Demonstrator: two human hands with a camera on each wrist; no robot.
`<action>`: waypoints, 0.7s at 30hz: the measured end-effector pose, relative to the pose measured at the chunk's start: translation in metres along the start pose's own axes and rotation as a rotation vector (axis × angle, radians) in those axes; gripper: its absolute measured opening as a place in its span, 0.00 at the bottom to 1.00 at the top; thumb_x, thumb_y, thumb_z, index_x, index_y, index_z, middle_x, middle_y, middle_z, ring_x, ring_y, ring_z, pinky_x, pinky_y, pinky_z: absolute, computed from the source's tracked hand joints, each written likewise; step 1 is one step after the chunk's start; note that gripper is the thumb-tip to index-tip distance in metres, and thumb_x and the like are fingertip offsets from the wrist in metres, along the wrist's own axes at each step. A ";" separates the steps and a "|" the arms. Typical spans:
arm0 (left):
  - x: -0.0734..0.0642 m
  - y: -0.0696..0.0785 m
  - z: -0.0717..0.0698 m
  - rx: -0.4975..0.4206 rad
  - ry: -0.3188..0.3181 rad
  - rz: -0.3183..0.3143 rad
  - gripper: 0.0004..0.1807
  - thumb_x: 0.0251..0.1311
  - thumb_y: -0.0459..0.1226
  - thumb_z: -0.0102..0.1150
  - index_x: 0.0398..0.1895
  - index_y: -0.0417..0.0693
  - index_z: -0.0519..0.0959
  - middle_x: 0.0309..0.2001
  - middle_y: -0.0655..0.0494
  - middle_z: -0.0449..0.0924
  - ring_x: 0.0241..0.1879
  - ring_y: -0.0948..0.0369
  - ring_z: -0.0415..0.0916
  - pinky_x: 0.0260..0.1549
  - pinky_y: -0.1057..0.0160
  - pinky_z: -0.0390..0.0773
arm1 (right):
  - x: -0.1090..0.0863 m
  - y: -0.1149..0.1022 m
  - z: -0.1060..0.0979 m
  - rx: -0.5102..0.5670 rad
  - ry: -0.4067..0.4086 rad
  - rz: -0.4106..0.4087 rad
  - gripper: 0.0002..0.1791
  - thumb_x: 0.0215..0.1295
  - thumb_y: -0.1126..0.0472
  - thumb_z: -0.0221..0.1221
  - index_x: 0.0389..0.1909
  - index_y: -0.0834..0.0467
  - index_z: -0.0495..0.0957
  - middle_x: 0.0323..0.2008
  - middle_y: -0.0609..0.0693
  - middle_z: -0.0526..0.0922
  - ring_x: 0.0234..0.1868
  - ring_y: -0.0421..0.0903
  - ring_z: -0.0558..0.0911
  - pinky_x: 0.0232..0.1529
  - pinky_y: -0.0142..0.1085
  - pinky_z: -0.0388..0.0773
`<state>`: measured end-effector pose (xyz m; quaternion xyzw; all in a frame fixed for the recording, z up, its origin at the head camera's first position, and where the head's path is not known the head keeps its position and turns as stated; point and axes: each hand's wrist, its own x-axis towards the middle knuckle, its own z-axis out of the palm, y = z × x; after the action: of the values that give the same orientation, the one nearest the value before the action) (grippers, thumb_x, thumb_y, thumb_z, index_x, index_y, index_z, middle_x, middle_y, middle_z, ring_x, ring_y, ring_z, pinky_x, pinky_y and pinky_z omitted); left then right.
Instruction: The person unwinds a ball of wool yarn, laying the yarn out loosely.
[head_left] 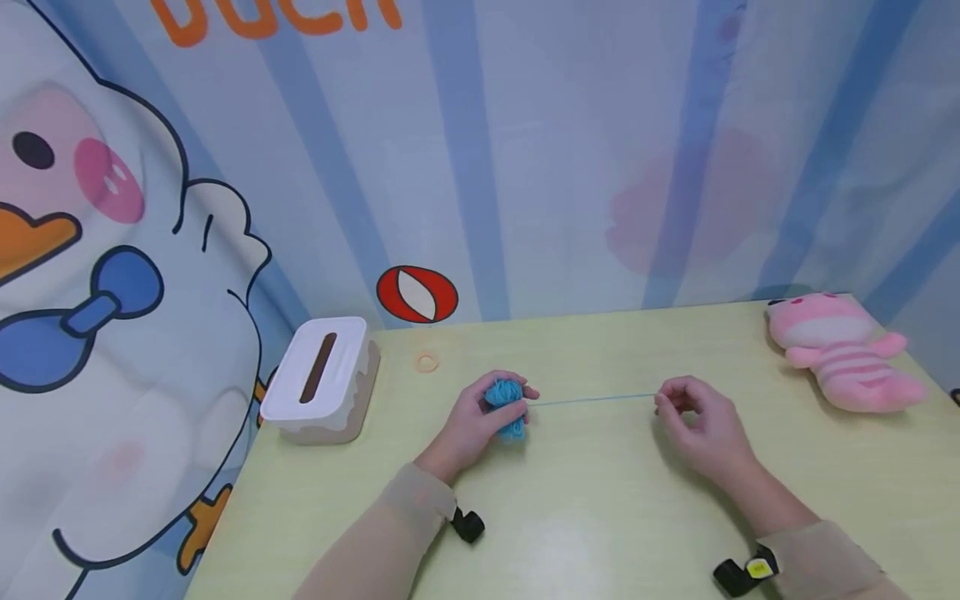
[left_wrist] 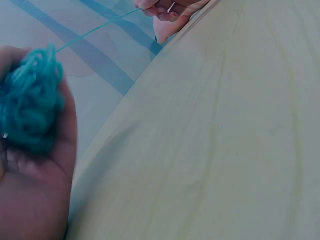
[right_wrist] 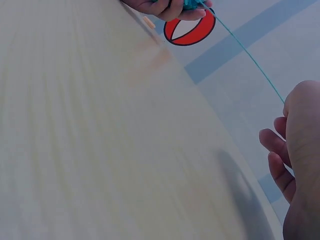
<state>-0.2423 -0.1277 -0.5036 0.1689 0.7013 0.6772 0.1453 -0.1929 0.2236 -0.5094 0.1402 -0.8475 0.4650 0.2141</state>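
A small ball of blue yarn [head_left: 504, 393] is gripped in my left hand [head_left: 470, 429], thumb across its front and fingers behind it. From it a single strand [head_left: 592, 400] runs taut and nearly level to my right hand [head_left: 705, 429], which pinches its end between thumb and forefinger. Seen from the left wrist, the yarn ball [left_wrist: 32, 102] is a bundle of loose teal loops against the palm. In the right wrist view the strand [right_wrist: 250, 57] slants down to the right hand [right_wrist: 305, 145], whose other fingers are loosely bent.
A white-lidded tissue box [head_left: 318, 379] stands at the left of the pale wooden table [head_left: 585, 508]. Behind the left hand lies a thin orange ring [head_left: 427, 362]. A pink striped plush toy [head_left: 843, 354] lies at the far right. A printed curtain [head_left: 555, 167] hangs behind the table.
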 end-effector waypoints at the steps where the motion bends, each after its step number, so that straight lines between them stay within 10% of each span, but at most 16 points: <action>1: 0.000 -0.001 -0.001 0.023 0.018 -0.001 0.28 0.78 0.39 0.66 0.75 0.43 0.71 0.62 0.45 0.87 0.56 0.58 0.88 0.64 0.62 0.85 | 0.000 0.001 0.001 0.000 -0.002 0.006 0.03 0.73 0.73 0.65 0.43 0.65 0.83 0.36 0.53 0.88 0.38 0.27 0.81 0.47 0.14 0.75; 21: 0.001 0.000 -0.002 -0.056 0.044 -0.041 0.23 0.75 0.36 0.67 0.69 0.44 0.75 0.55 0.48 0.81 0.52 0.57 0.80 0.53 0.64 0.86 | 0.000 0.013 -0.014 -0.099 0.078 0.067 0.02 0.73 0.69 0.66 0.43 0.64 0.83 0.37 0.56 0.89 0.37 0.24 0.77 0.44 0.13 0.73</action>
<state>-0.2444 -0.1286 -0.5037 0.1353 0.6884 0.6970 0.1481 -0.1954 0.2420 -0.5119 0.0828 -0.8647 0.4345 0.2379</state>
